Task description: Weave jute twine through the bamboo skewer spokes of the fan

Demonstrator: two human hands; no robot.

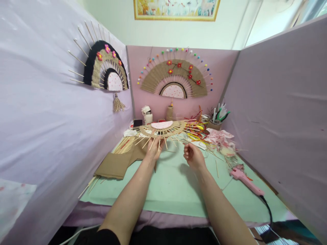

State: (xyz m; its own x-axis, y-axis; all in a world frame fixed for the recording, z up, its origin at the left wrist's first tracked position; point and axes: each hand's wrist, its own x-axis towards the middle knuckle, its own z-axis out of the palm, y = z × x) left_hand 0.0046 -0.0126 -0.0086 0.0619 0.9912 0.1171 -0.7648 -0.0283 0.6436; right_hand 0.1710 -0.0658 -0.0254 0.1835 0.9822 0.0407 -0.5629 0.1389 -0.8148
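My left hand point(154, 147) is closed on the near edge of a half-round cardboard fan point(145, 131) and holds it tilted above the table. Thin wooden sticks radiate from the fan's arched cardboard band, and a pink spotted half-circle point(161, 125) sits at its centre. To the right of the fan, my right hand point(193, 156) hovers over the tabletop with its fingers curled together. Whether anything small is pinched in those fingers is hidden.
On the green table point(173, 187), cardboard pieces point(113, 165) and wooden sticks point(125, 145) lie at left. A pink glue gun point(246, 181) with a cord rests at right. Behind are coloured pipe cleaners point(196, 136), pink cloth point(219, 135) and a white bottle point(147, 115). Finished fans point(150, 80) hang on the partitions.
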